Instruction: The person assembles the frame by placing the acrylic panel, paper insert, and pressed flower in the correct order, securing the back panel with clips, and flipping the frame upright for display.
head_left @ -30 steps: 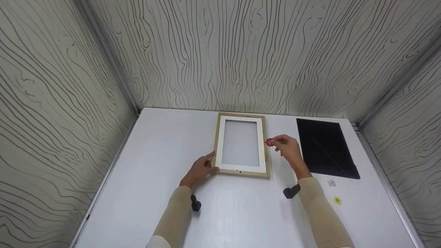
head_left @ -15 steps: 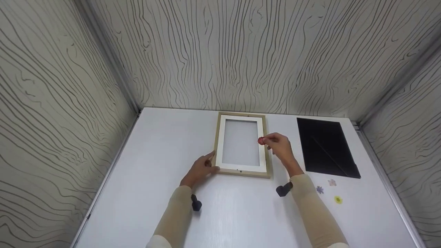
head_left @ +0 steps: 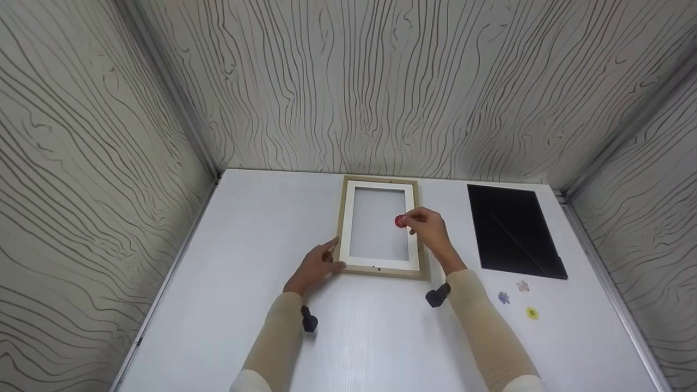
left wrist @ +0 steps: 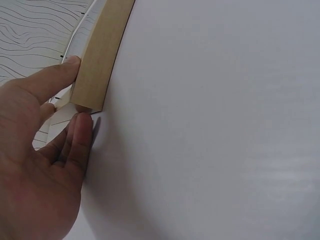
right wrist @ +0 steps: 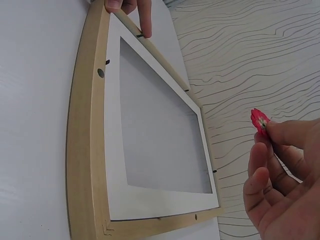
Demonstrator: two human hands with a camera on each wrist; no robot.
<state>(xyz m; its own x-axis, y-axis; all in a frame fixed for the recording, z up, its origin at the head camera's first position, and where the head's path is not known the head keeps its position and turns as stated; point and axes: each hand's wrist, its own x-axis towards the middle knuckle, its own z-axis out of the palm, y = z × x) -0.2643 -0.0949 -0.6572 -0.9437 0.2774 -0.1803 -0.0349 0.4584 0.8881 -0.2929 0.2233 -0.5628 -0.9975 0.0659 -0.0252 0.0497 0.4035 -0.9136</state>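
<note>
A light wooden picture frame (head_left: 421, 239) with a white mat (head_left: 384, 263) lies face down at the back of the table, its backing off. My left hand (head_left: 315, 267) holds the frame's near left corner, thumb at the near edge and a finger along the left side. In the left wrist view, this hand (left wrist: 45, 145) touches the corner of the wooden edge (left wrist: 102, 55). Between thumb and fingertips, my right hand (head_left: 430, 228) pinches a small red flower (head_left: 400, 221) above the mat opening's right part. The right wrist view shows the flower (right wrist: 259, 120) with a pale centre, apart from the frame.
A black backing board (head_left: 517, 231) lies to the right. Below it are three small flowers: a pale pink one (head_left: 523, 286), a purple one (head_left: 503, 297) and a yellow one (head_left: 532, 313). Patterned walls (head_left: 348, 92) enclose the white table (head_left: 261, 218).
My right hand has moved left with the red flower, from beside the frame's right edge to over its opening. The purple flower has come into view. My left hand stays at the corner.
</note>
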